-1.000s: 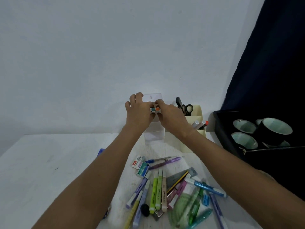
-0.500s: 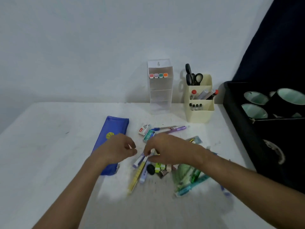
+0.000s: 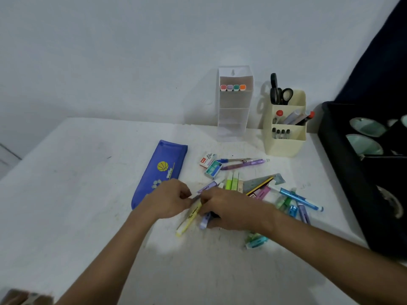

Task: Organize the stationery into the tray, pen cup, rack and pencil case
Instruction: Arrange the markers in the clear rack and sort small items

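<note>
Loose stationery lies in a pile on the white table [image 3: 77, 194]. My left hand [image 3: 170, 200] and my right hand [image 3: 232, 209] meet over the pile's left side. The left fingertips pinch the end of a purple highlighter [image 3: 208, 187]. My right fingers curl down over the top of a yellow highlighter [image 3: 187, 221]; what they grip is hidden. A blue pencil case [image 3: 163, 166] lies just left of my hands. A clear rack [image 3: 234, 119] holding several markers [image 3: 233, 87] stands at the back wall, beside a cream pen cup [image 3: 286, 144] with scissors [image 3: 280, 94].
Two staple boxes [image 3: 212, 167], a compass [image 3: 235, 160], green highlighters [image 3: 232, 183], a set square [image 3: 262, 181] and a blue pen [image 3: 297, 198] lie right of my hands. A black crate [image 3: 339, 164] with mugs borders the table's right edge.
Both hands left the rack, where an orange-capped marker now stands, and dropped to the pile. Since half a second ago they closed together on the highlighters.
</note>
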Action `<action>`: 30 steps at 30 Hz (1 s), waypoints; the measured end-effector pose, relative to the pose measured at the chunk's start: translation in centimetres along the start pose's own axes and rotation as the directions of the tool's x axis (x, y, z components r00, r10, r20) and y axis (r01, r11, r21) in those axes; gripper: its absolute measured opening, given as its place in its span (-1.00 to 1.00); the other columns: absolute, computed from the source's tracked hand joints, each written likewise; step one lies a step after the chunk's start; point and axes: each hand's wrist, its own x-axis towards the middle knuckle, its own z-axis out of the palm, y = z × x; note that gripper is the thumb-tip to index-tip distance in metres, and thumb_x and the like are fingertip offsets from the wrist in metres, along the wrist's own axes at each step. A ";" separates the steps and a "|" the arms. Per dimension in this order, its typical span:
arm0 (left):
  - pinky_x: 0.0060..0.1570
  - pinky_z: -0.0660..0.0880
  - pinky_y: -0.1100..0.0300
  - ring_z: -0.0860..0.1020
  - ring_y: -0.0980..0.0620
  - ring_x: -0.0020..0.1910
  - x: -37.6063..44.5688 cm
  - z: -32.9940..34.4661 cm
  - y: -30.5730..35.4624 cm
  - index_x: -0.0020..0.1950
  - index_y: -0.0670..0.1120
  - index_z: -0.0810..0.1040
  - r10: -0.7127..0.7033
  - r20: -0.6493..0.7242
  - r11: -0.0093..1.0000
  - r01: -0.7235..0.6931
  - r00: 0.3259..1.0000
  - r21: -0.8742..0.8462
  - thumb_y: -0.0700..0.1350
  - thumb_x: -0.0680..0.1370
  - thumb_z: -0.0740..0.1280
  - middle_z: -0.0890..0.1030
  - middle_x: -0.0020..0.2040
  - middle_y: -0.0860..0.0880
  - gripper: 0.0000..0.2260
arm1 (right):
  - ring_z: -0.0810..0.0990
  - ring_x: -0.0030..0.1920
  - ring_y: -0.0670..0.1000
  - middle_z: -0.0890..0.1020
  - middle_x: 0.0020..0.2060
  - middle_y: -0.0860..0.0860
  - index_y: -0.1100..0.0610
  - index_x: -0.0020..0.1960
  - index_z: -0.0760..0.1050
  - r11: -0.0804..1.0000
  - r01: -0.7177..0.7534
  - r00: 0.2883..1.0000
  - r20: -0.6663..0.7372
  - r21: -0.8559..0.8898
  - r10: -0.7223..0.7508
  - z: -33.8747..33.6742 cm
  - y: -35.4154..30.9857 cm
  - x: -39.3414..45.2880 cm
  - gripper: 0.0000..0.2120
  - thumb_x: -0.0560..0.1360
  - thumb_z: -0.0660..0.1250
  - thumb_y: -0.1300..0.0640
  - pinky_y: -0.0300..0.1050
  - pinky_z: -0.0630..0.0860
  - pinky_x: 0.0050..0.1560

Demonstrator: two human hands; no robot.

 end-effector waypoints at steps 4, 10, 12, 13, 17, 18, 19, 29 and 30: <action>-0.40 0.40 0.33 0.56 0.09 -0.33 0.0 -0.8 -0.5 -0.16 -0.03 0.56 -0.041 -0.154 0.998 0.034 0.987 -0.048 -0.05 0.52 0.34 0.60 -0.26 0.02 -0.92 | 0.45 0.02 -0.01 0.53 -0.02 0.02 0.09 0.10 0.59 0.993 0.078 0.992 -0.090 -0.093 -0.086 0.4 0.3 -0.4 -0.79 0.54 0.31 0.02 -0.09 0.47 -0.05; -0.19 0.57 0.23 0.61 0.16 -0.33 -0.4 -3.9 1.5 0.03 0.05 0.61 -0.026 -0.356 0.940 -0.099 0.934 -0.327 -0.05 0.53 0.37 0.67 -0.24 0.07 -0.90 | 0.48 -0.05 -0.07 0.60 -0.05 -0.03 0.12 0.10 0.53 0.996 -0.005 0.921 -0.388 0.085 0.038 -2.5 1.3 0.1 -0.78 0.61 0.20 0.02 -0.19 0.44 0.01; -0.14 0.51 0.31 0.59 0.22 -0.26 0.1 -5.0 2.4 0.03 0.06 0.63 0.003 -0.456 0.945 -0.152 0.890 -0.289 -0.05 0.53 0.38 0.65 -0.18 0.11 -0.89 | 0.48 -0.18 -0.13 0.59 -0.13 -0.07 0.13 0.13 0.53 0.965 -0.020 0.834 -0.528 0.261 0.160 -4.0 1.6 0.2 -0.78 0.60 0.21 0.04 -0.26 0.42 -0.16; -0.14 0.49 0.37 0.59 0.24 -0.22 0.5 -5.8 3.1 0.03 0.06 0.64 0.023 -0.509 0.944 -0.186 0.860 -0.272 -0.06 0.52 0.38 0.64 -0.15 0.12 -0.88 | 0.50 -0.25 -0.14 0.60 -0.15 -0.05 0.13 0.17 0.51 0.938 -0.009 0.773 -0.593 0.347 0.227 -5.0 1.9 0.2 -0.79 0.60 0.23 0.07 -0.30 0.41 -0.24; -0.18 0.44 0.55 0.60 0.28 -0.16 1.5 -9.1 6.6 0.13 -0.03 0.62 0.117 -0.682 0.919 -0.338 0.722 -0.200 -0.15 0.52 0.37 0.61 -0.13 0.20 -0.81 | 0.48 -0.39 -0.12 0.57 -0.22 0.02 0.03 0.22 0.44 0.808 0.091 0.575 -0.694 0.582 0.434 -9.4 3.4 0.2 -0.80 0.60 0.21 0.15 -0.17 0.44 -0.41; -0.17 0.45 0.56 0.58 0.33 -0.18 1.7 -10.0 7.8 0.10 -0.05 0.62 0.152 -0.717 0.906 -0.386 0.680 -0.174 -0.17 0.52 0.37 0.59 -0.17 0.26 -0.83 | 0.47 -0.38 -0.04 0.55 -0.24 0.07 -0.01 0.21 0.43 0.783 0.132 0.533 -0.709 0.608 0.461 -10.7 3.8 0.2 -0.81 0.62 0.18 0.15 -0.08 0.44 -0.43; -0.16 0.46 0.55 0.58 0.36 -0.20 1.8 -10.7 8.8 0.07 -0.06 0.62 0.187 -0.742 0.893 -0.427 0.644 -0.146 -0.19 0.52 0.37 0.59 -0.20 0.29 -0.85 | 0.43 -0.39 -0.01 0.53 -0.25 0.13 -0.03 0.20 0.42 0.758 0.171 0.494 -0.721 0.629 0.487 -11.8 4.3 0.2 -0.80 0.63 0.15 0.16 -0.03 0.41 -0.42; -0.13 0.50 0.37 0.55 0.14 -0.18 5.8 -10.9 11.8 0.05 -0.04 0.64 0.432 -0.694 0.851 -0.516 0.576 0.101 -0.13 0.52 0.37 0.63 -0.03 0.06 -0.87 | 0.52 -0.30 -0.05 0.55 -0.08 0.11 0.01 0.28 0.40 0.652 0.169 0.263 -0.672 0.739 0.692 -16.2 6.7 0.8 -0.75 0.60 0.22 0.09 -0.26 0.52 -0.42; -0.13 0.45 0.43 0.53 0.15 -0.17 6.2 -10.6 11.6 0.06 -0.04 0.64 0.452 -0.679 0.852 -0.506 0.579 0.136 -0.12 0.53 0.36 0.63 -0.01 0.05 -0.87 | 0.56 -0.23 -0.03 0.55 -0.01 0.10 0.01 0.29 0.40 0.691 0.108 0.250 -0.692 0.715 0.677 -15.9 7.1 1.0 -0.73 0.59 0.24 0.09 -0.27 0.56 -0.37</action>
